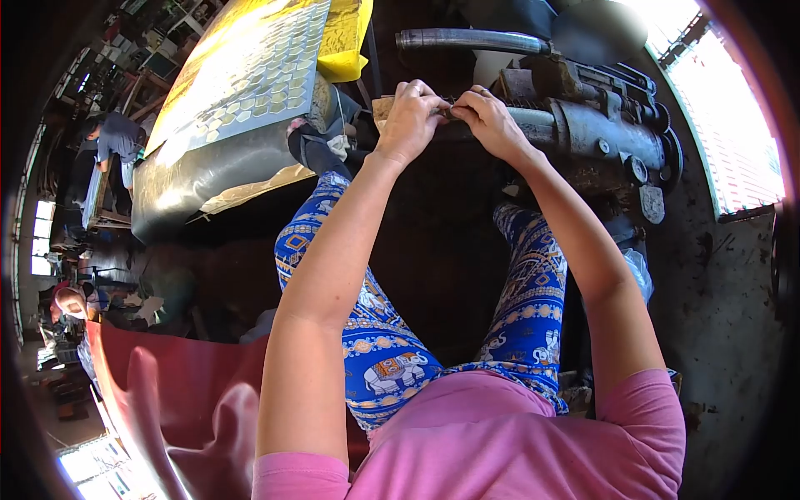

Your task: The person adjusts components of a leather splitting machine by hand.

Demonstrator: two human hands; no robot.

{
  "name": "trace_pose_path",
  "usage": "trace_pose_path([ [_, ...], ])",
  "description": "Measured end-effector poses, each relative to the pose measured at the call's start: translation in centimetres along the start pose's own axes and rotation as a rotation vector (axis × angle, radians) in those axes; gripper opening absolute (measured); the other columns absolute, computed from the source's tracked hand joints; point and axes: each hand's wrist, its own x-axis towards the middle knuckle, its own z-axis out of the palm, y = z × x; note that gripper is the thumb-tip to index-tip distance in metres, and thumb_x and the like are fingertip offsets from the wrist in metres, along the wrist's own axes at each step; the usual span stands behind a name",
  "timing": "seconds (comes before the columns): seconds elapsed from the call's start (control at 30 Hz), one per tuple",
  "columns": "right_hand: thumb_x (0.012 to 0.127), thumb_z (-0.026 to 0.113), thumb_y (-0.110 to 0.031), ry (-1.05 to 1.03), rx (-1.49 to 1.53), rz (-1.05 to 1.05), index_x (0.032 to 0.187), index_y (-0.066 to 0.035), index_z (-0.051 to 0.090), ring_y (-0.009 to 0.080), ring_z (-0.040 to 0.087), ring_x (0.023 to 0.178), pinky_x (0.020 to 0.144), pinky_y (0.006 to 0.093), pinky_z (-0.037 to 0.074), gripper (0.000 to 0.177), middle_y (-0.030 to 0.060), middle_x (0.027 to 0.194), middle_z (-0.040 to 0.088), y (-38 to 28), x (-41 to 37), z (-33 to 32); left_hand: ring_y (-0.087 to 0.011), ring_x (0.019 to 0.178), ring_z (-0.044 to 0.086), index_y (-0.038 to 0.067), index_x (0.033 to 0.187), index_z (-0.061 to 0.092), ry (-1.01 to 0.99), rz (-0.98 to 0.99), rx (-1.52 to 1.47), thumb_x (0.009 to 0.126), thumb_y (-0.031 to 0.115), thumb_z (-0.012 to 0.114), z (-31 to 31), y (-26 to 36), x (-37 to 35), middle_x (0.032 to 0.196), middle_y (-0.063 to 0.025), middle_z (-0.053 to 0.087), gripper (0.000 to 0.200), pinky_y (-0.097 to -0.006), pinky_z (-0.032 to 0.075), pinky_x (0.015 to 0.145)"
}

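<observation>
Two bare hands, the left hand (411, 121) and the right hand (493, 127), met at the fingertips, each pinching one small piece (447, 115) between thumb and fingers; it was too small and too covered to identify. That piece sat between the hands, in front of the single pale cylinder (533, 122) that ran out of one grey machine (602, 136) toward the right hand. One tan block (382, 109) showed just beside the left hand. Beyond the hands lay one shiny metal tube (471, 38). Nearer the body, two legs in blue patterned trousers (392, 358) stood apart below two forearms, above one pink shirt (492, 442). To the left, one table was draped with one dark sheet (242, 158), and over it a pale sheet (275, 67) bore rows of hexagonal pieces (271, 102), dozens of them, too washed out to count exactly. Yellow material (343, 42) showed at its far edge. One red sheet (192, 408) spread at the lower left. Farther out were two other people, one bent-over person (119, 142) in a dark top and one person (73, 302) lower down, partly blurred. One bright window (721, 92) stood at the right.
</observation>
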Motion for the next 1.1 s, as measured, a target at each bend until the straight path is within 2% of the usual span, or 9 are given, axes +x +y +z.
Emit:
trace_pose_path([
  [0.1,0.089,0.06,-0.01,0.01,-0.013,0.05,0.087,0.004,0.059,0.0373,0.057,0.089,0.078,0.043,0.046,0.015,0.0178,0.088,0.058,0.0,0.1,0.1,-0.0264,0.097,0.054,0.009,0.103,0.071,-0.049,0.005,0.004,0.07,0.01,0.077,-0.1,-0.6,0.0,0.091,-0.0075,0.062,0.033,-0.0375,0.045,0.091],
  [0.2,0.09,0.059,-0.011,0.022,-0.043,0.053,0.087,0.004,0.058,0.0383,0.057,0.089,0.078,0.0437,0.046,0.016,0.019,0.089,0.058,0.0,0.2,0.4,-0.0264,0.095,0.055,0.007,0.103,0.068,-0.035,-0.028,-0.052,0.068,0.011,0.079,0.2,-0.6,0.0,0.091,-0.0074,0.062,0.036,-0.0374,0.046,0.09],
  [0.3,0.09,0.057,-0.01,0.049,-0.068,0.031,0.086,0.004,0.057,0.0392,0.056,0.089,0.078,0.0448,0.046,0.015,0.0204,0.089,0.056,0.0,0.2,0.8,-0.027,0.094,0.056,0.005,0.097,0.065,-0.063,-0.149,-0.134,0.068,0.009,0.079,0.1,-0.2,0.2,0.091,-0.0076,0.063,0.032,-0.0376,0.046,0.089],
  [0.4,0.09,0.055,-0.009,0.099,-0.095,-0.013,0.085,0.004,0.055,0.0398,0.055,0.088,0.077,0.046,0.045,0.014,0.0216,0.088,0.055,0.4,0.2,1.6,-0.0274,0.094,0.055,0.005,0.089,0.063,-0.051,-0.064,-0.046,0.07,0.007,0.077,0.5,-0.5,0.4,0.092,-0.0073,0.064,0.024,-0.0382,0.046,0.088],
  [0.63,0.088,0.054,-0.007,0.062,-0.17,0.017,0.084,0.004,0.059,0.0402,0.056,0.089,0.078,0.0462,0.046,0.014,0.0232,0.087,0.057,0.7,0.4,1.7,-0.0281,0.095,0.055,0.005,0.093,0.068,-0.048,0.072,0.017,0.075,0.007,0.072,0.3,-0.8,0.3,0.09,-0.0082,0.063,0.018,-0.038,0.046,0.088],
  [0.8,0.082,0.063,-0.009,0.089,-0.149,0.129,0.084,0.003,0.069,0.0371,0.062,0.078,0.071,0.0438,0.049,0.014,0.0219,0.083,0.064,-0.6,0.9,0.1,-0.0284,0.095,0.055,0.004,0.091,0.071,-0.097,0.158,0.087,0.075,0.006,0.07,-0.1,-0.9,0.8,0.09,-0.0092,0.063,0.016,-0.0374,0.047,0.088],
  [0.93,0.075,0.072,-0.006,0.191,-0.101,0.126,0.086,0.004,0.069,0.0322,0.065,0.071,0.065,0.0396,0.051,0.014,0.0191,0.081,0.066,-1.7,0.1,-0.8,-0.0282,0.096,0.055,0.005,0.092,0.071,-0.117,0.147,0.08,0.076,0.006,0.069,-0.1,-0.8,0.8,0.091,-0.0092,0.063,0.016,-0.0375,0.046,0.089],
  [1.07,0.072,0.073,0.0,0.06,0.027,0.088,0.093,0.003,0.067,0.0283,0.066,0.072,0.067,0.037,0.051,0.022,0.0177,0.085,0.064,-1.6,-0.8,-0.7,-0.028,0.099,0.054,0.006,0.094,0.071,-0.157,0.097,0.086,0.078,0.006,0.067,-0.2,-0.8,1.1,0.094,-0.0091,0.062,0.016,-0.0377,0.046,0.09],
  [1.1,0.074,0.07,0.0,0.043,0.039,0.11,0.094,0.003,0.065,0.031,0.065,0.076,0.071,0.0382,0.051,0.021,0.0181,0.089,0.063,-1.7,-0.8,-0.5,-0.0279,0.099,0.054,0.007,0.094,0.071,-0.163,0.09,0.095,0.078,0.007,0.067,-0.3,-0.8,1.0,0.094,-0.009,0.062,0.016,-0.0378,0.046,0.09],
])
